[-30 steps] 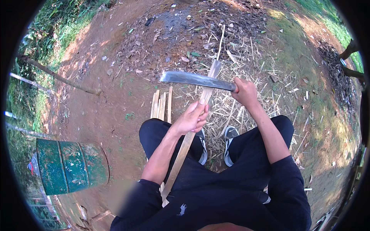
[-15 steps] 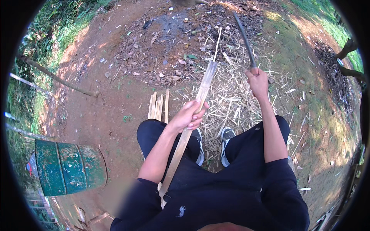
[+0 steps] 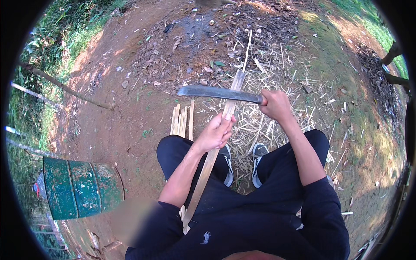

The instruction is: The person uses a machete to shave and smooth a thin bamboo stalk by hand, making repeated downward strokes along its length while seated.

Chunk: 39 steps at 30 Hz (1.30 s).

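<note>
My left hand [image 3: 216, 131] is closed around a long split bamboo strip [image 3: 203, 177], which slants from beside my left hip up and away between my knees. A thin sliver [image 3: 248, 51] sticks out past its far end. In my right hand [image 3: 276, 105] is the handle of a machete [image 3: 216, 92]. The dark blade points left and lies across the strip, a little beyond my left hand; whether it presses into the bamboo I cannot tell.
Several cut bamboo strips [image 3: 181, 120] lie on the ground beyond my left knee. Pale shavings [image 3: 255, 121] cover the soil around my shoes. A green metal drum [image 3: 82, 188] is at the left, with a thin branch [image 3: 69, 86] beyond it. Dry leaves [image 3: 186, 71] are scattered farther ahead.
My right hand has moved a little left and nearer, swinging the machete from pointing away to lying crosswise over the bamboo strip. My left hand keeps its hold almost in place.
</note>
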Each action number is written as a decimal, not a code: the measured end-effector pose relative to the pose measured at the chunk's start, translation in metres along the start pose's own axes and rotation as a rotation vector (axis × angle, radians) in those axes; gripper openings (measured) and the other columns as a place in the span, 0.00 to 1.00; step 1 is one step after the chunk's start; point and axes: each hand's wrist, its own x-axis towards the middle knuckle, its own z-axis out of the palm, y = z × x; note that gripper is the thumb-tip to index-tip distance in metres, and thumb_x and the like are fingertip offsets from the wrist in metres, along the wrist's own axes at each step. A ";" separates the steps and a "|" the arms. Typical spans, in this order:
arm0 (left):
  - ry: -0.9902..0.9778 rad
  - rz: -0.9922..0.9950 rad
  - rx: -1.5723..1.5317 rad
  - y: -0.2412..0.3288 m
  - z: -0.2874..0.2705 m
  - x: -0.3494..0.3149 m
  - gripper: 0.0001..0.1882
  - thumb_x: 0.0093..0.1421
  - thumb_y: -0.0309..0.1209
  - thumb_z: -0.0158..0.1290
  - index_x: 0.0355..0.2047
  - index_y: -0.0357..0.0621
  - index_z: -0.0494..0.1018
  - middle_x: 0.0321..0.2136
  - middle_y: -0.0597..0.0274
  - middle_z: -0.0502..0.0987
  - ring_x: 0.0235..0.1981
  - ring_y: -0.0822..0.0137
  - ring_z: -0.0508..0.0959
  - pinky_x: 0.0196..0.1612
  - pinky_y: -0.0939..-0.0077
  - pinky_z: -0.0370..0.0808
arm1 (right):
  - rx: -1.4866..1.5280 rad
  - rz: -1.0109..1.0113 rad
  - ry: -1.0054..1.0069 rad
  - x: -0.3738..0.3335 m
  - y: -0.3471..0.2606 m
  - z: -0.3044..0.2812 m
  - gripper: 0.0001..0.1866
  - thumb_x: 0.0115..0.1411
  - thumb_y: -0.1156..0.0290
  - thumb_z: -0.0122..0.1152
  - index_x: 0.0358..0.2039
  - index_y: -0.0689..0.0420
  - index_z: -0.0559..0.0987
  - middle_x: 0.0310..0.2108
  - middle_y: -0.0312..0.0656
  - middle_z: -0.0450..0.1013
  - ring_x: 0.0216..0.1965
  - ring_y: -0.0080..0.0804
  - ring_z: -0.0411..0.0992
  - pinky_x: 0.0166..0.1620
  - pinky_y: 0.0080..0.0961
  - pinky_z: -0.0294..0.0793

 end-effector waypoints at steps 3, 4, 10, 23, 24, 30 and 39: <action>0.001 -0.004 0.084 -0.003 0.008 0.001 0.17 0.74 0.46 0.35 0.46 0.45 0.63 0.21 0.74 0.58 0.12 0.84 0.56 0.10 0.87 0.53 | 0.050 0.054 0.003 -0.004 0.037 0.025 0.06 0.49 0.70 0.58 0.20 0.57 0.73 0.14 0.45 0.71 0.18 0.47 0.73 0.25 0.42 0.74; 0.033 -0.019 0.114 -0.004 0.008 0.005 0.16 0.75 0.44 0.36 0.44 0.45 0.62 0.21 0.74 0.57 0.12 0.84 0.56 0.10 0.87 0.55 | 0.082 0.149 -0.066 -0.005 0.058 0.029 0.07 0.51 0.69 0.58 0.21 0.58 0.74 0.15 0.45 0.73 0.19 0.46 0.75 0.26 0.43 0.75; -0.002 -0.039 0.172 0.001 0.007 0.004 0.15 0.75 0.42 0.37 0.46 0.44 0.63 0.18 0.76 0.56 0.11 0.82 0.57 0.11 0.85 0.58 | -0.089 1.028 -0.056 0.006 0.109 0.003 0.14 0.59 0.66 0.55 0.26 0.65 0.79 0.24 0.52 0.78 0.30 0.43 0.80 0.35 0.42 0.79; 0.012 0.052 0.032 0.017 -0.003 0.006 0.18 0.74 0.34 0.36 0.61 0.42 0.60 0.26 0.66 0.68 0.12 0.81 0.64 0.12 0.84 0.65 | 0.167 0.231 -0.022 0.011 -0.013 -0.012 0.10 0.53 0.67 0.59 0.19 0.56 0.75 0.10 0.41 0.69 0.12 0.37 0.71 0.21 0.35 0.71; 0.008 0.045 0.009 0.015 0.000 0.005 0.18 0.75 0.34 0.35 0.60 0.41 0.60 0.25 0.68 0.67 0.10 0.83 0.61 0.11 0.85 0.62 | 0.110 0.185 -0.013 0.011 -0.013 -0.010 0.09 0.52 0.68 0.59 0.19 0.56 0.75 0.10 0.43 0.69 0.13 0.39 0.71 0.21 0.36 0.71; 0.134 0.165 0.361 -0.011 0.008 0.007 0.18 0.75 0.40 0.35 0.55 0.41 0.63 0.21 0.73 0.63 0.17 0.83 0.60 0.19 0.83 0.61 | -0.013 0.061 0.003 0.002 0.016 0.016 0.03 0.46 0.73 0.57 0.20 0.56 0.73 0.13 0.45 0.71 0.14 0.43 0.72 0.21 0.39 0.73; 0.267 0.230 0.784 -0.014 -0.007 0.034 0.14 0.73 0.36 0.38 0.42 0.36 0.65 0.23 0.55 0.71 0.23 0.62 0.72 0.29 0.62 0.69 | -0.063 0.168 0.029 -0.014 0.064 0.066 0.04 0.48 0.72 0.60 0.23 0.57 0.74 0.16 0.47 0.74 0.21 0.49 0.76 0.28 0.46 0.77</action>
